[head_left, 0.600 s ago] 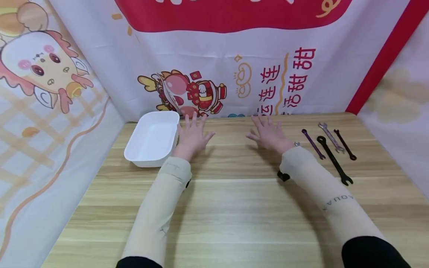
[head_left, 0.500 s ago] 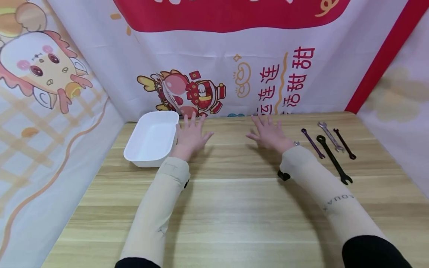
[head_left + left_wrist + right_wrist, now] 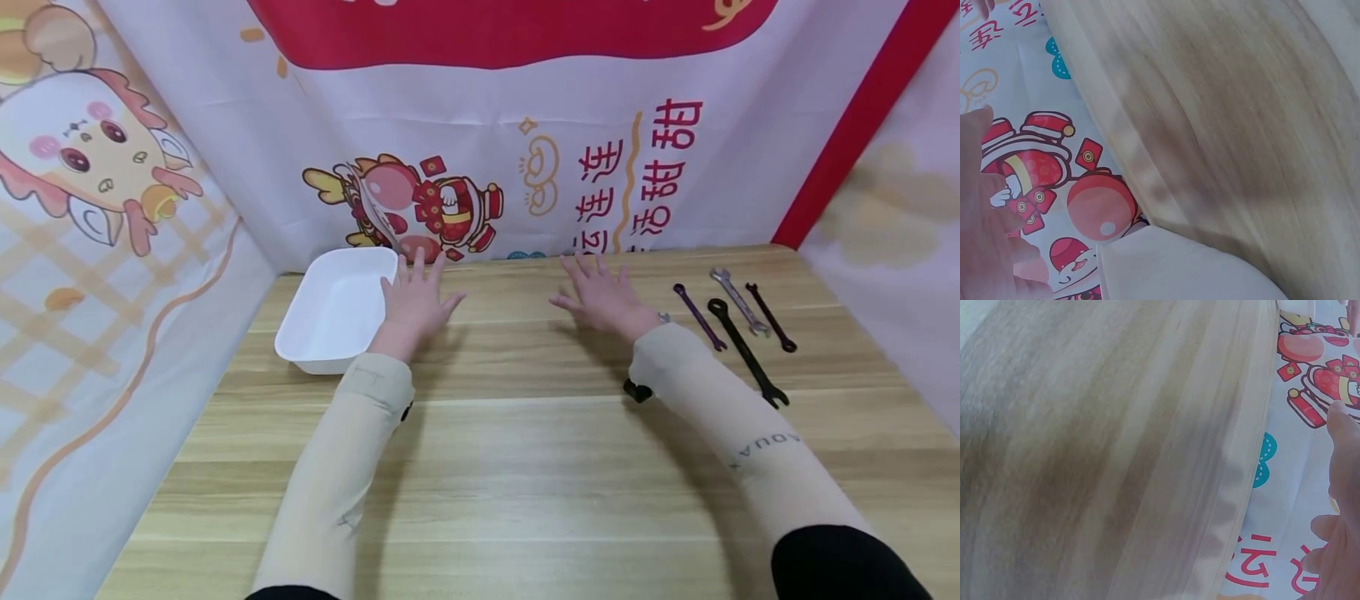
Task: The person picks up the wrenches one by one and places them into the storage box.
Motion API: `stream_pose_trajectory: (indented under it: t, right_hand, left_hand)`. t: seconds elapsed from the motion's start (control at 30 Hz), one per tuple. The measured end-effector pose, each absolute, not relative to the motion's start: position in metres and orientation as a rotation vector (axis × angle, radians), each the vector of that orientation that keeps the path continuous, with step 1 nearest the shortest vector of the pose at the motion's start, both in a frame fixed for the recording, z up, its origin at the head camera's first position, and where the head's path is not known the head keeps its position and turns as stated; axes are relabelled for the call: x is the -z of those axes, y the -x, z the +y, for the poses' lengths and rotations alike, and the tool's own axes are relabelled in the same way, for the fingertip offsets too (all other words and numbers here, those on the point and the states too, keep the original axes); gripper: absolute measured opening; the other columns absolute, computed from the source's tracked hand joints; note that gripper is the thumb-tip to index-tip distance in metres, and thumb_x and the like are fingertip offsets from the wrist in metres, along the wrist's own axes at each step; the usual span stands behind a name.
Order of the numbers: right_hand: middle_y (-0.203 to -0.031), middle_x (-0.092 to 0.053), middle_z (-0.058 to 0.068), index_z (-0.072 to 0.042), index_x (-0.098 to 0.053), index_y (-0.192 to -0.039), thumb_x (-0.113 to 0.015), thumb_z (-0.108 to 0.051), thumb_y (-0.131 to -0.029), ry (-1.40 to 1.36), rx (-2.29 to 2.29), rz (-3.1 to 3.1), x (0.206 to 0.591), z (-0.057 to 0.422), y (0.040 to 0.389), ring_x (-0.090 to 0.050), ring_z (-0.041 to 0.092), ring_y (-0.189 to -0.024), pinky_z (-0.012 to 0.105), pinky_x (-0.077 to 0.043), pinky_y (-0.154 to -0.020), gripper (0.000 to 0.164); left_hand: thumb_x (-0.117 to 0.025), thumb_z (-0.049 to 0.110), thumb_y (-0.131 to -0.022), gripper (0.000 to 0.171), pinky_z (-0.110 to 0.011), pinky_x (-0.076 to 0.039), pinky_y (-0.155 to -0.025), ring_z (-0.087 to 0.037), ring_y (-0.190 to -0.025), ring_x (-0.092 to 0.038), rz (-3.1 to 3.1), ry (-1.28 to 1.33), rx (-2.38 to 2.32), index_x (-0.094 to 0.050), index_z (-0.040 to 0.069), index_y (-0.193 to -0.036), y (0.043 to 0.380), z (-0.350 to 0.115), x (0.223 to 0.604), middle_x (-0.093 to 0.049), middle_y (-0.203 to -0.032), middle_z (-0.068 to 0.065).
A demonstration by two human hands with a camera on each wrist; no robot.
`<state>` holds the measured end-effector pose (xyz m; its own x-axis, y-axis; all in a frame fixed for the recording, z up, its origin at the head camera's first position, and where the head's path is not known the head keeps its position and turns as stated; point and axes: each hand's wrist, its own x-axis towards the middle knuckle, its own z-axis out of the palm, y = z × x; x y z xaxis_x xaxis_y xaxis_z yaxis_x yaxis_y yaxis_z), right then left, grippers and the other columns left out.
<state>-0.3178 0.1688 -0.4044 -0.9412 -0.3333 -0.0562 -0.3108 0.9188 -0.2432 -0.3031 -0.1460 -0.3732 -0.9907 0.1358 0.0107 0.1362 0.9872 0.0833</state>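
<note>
We've got the left grip (image 3: 414,310) fanned wide and empty over the counter (image 3: 525,475), white tub (image 3: 339,310) just beside it at 9 o'clock, though we can't tell if they touch. Right grip (image 3: 606,302) is splayed too, holding nothing, with some wrenches (image 3: 745,353) near its 3 o'clock.

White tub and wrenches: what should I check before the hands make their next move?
1. Left hand and right hand hold nothing: ok.
2. White tub upright, open side up: ok.
3. Left hand not touching the tub: cannot tell; they overlap in the head view.
4. Large black wrench uncovered: ok.
5. Small silver end by the right cuff fully visible: not ok, partly hidden.
</note>
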Motion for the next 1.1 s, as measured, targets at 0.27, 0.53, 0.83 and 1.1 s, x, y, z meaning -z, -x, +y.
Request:
stream_pose_trajectory:
  t: [0.27,0.53,0.83,1.1]
  right_hand:
    - [-0.170,-0.003,0.015,-0.020,-0.005,-0.167,-0.036,-0.072,-0.100,0.534,0.363,2.973,0.402,0.171,0.317,0.004,0.047,-0.152,0.072,0.009,-0.114,0.090]
    - [-0.170,-0.007,0.016,-0.019,-0.006,-0.167,-0.037,-0.070,-0.101,0.564,0.374,2.981,0.395,0.174,0.313,-0.001,0.048,-0.152,0.073,0.002,-0.115,0.089]
    - [-0.169,-0.011,0.016,-0.020,-0.004,-0.167,-0.034,-0.073,-0.100,0.554,0.394,2.971,0.390,0.181,0.312,-0.002,0.045,-0.153,0.069,-0.001,-0.118,0.091]
    - [-0.163,-0.027,0.027,-0.015,-0.014,-0.165,-0.038,-0.068,-0.102,0.579,0.434,2.987,0.388,0.190,0.303,-0.020,0.048,-0.150,0.065,-0.007,-0.121,0.086]
  left_hand:
    - [-0.042,0.063,-0.103,0.084,-0.074,-0.006,-0.116,-0.046,-0.154,0.003,-3.139,0.170,0.158,-0.012,0.019,-0.167,0.298,-0.153,0.370,-0.001,-0.171,-0.018]
    - [-0.049,0.057,-0.103,0.084,-0.074,-0.008,-0.116,-0.047,-0.153,0.004,-3.143,0.143,0.216,-0.013,0.015,-0.166,0.297,-0.159,0.370,0.001,-0.170,-0.020]
    - [-0.056,0.036,-0.103,0.082,-0.072,-0.011,-0.117,-0.049,-0.153,0.000,-3.174,0.100,0.264,-0.011,0.009,-0.166,0.296,-0.169,0.368,-0.001,-0.170,-0.022]
    - [-0.056,0.031,-0.102,0.083,-0.069,-0.013,-0.118,-0.049,-0.153,-0.003,-3.168,0.084,0.329,-0.008,0.002,-0.164,0.294,-0.180,0.372,-0.002,-0.170,-0.023]
